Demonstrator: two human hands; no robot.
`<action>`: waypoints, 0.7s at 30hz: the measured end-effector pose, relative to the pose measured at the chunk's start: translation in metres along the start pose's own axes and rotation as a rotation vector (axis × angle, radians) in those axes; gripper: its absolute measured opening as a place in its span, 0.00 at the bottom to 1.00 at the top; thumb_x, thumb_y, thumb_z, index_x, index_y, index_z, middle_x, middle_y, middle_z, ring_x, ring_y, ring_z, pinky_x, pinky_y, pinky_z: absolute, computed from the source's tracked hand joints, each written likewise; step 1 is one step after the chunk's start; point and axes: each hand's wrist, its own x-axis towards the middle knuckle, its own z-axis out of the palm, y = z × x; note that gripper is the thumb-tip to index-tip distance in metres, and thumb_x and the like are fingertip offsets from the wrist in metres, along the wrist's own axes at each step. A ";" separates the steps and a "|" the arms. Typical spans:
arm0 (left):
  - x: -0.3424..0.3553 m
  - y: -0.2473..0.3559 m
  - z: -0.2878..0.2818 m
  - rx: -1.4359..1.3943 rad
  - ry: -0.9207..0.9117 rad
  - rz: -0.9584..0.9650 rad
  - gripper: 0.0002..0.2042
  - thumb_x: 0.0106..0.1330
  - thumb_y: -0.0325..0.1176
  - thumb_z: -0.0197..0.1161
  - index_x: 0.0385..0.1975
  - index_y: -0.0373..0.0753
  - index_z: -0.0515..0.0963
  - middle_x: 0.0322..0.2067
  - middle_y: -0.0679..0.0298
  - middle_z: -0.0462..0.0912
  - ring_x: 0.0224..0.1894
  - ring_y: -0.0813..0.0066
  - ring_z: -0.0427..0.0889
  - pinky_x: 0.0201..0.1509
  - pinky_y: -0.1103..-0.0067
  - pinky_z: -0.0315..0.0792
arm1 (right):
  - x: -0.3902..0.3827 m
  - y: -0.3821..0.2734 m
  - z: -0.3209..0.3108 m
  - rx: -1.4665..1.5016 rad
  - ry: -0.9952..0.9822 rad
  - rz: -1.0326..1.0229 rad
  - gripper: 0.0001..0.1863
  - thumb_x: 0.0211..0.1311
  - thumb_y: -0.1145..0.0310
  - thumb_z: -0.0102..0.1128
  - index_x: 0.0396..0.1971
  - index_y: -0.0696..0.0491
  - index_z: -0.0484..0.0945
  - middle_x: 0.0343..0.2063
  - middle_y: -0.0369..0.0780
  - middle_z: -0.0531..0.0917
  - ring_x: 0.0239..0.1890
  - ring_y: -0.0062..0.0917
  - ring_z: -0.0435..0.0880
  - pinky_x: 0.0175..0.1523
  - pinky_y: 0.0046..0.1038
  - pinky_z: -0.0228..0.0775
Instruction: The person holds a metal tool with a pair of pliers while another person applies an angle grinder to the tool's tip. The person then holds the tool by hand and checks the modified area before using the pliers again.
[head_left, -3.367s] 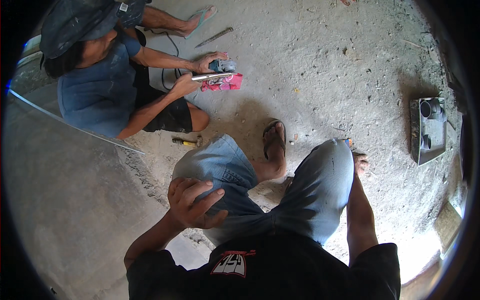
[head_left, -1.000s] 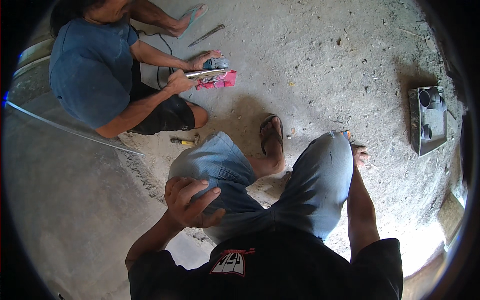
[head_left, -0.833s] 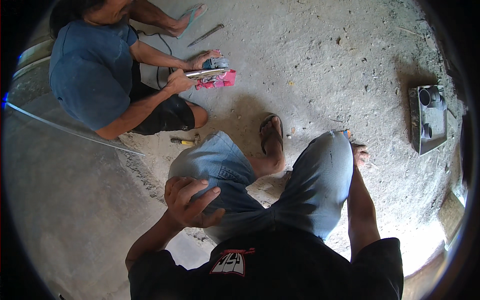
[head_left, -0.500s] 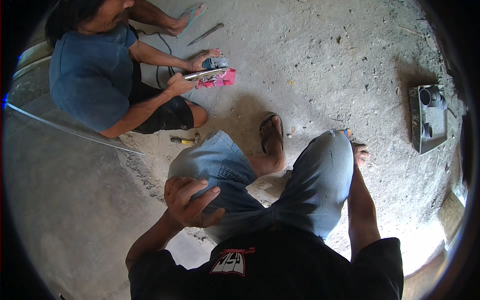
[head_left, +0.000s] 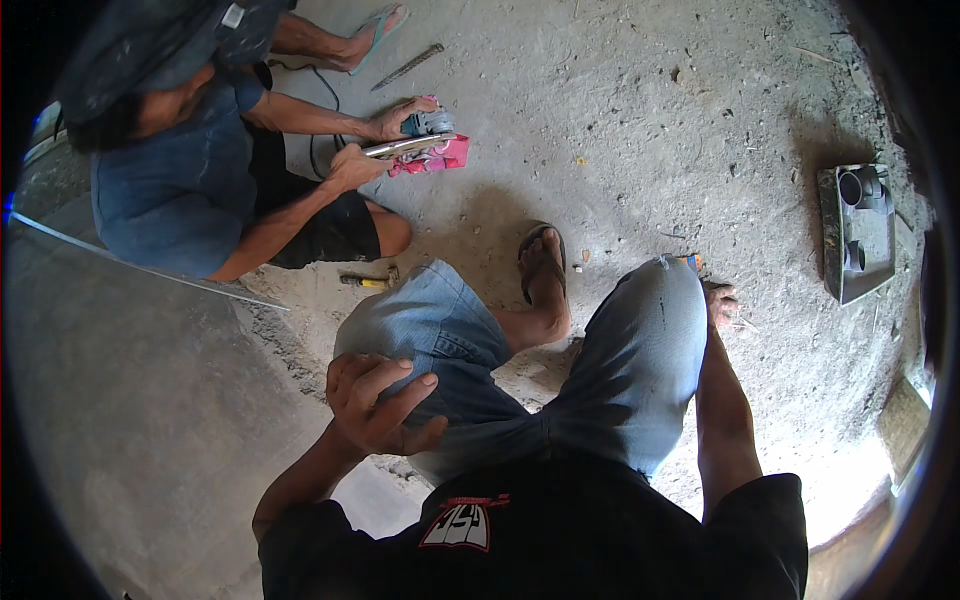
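Observation:
My left hand (head_left: 385, 405) is held over my left thigh, its fingers loosely bent and apart, with nothing in it. Beside my right knee, my right hand (head_left: 720, 305) is low with its fingers curled. What it holds, if anything, I cannot make out. Close to it, a small orange and blue thing (head_left: 692, 262) shows past the knee, mostly hidden. At the upper left a crouching person in a blue shirt (head_left: 165, 190) grips a teal and grey angle grinder (head_left: 428, 123) and a curved shiny metal piece (head_left: 405, 148) over a pink-red piece (head_left: 457, 153).
A yellow and black hammer-like tool (head_left: 368, 281) lies by my left knee. A long drill bit or rod (head_left: 408, 66) is on the rough floor at the top. On the right is a grey tray (head_left: 833, 250) with dark pipe fittings (head_left: 862, 190). A black cord (head_left: 325, 150) runs near the person.
The person has bent their head forward and down, so a dark cap now shows. The grinder and metal piece have shifted very slightly left. My hands stay almost still.

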 end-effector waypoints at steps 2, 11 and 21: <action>-0.001 0.001 -0.003 0.013 -0.009 -0.009 0.19 0.57 0.55 0.64 0.40 0.48 0.82 0.45 0.66 0.73 0.35 0.72 0.76 0.45 0.70 0.68 | -0.008 -0.006 -0.004 0.048 0.024 0.001 0.60 0.58 0.49 0.63 0.71 0.60 0.26 0.69 0.70 0.32 0.70 0.73 0.38 0.69 0.64 0.47; -0.002 0.001 -0.003 0.011 -0.017 -0.022 0.19 0.57 0.55 0.64 0.40 0.49 0.82 0.46 0.66 0.73 0.37 0.72 0.76 0.47 0.69 0.68 | -0.027 -0.016 -0.023 0.149 0.002 0.041 0.61 0.59 0.48 0.63 0.71 0.63 0.26 0.68 0.71 0.33 0.70 0.71 0.35 0.70 0.64 0.44; -0.001 0.000 -0.001 -0.007 -0.005 -0.018 0.18 0.56 0.54 0.65 0.39 0.49 0.82 0.46 0.65 0.73 0.38 0.71 0.76 0.47 0.69 0.68 | -0.007 -0.004 -0.004 -0.011 0.053 -0.016 0.62 0.58 0.46 0.61 0.70 0.65 0.25 0.69 0.70 0.33 0.70 0.72 0.33 0.69 0.65 0.44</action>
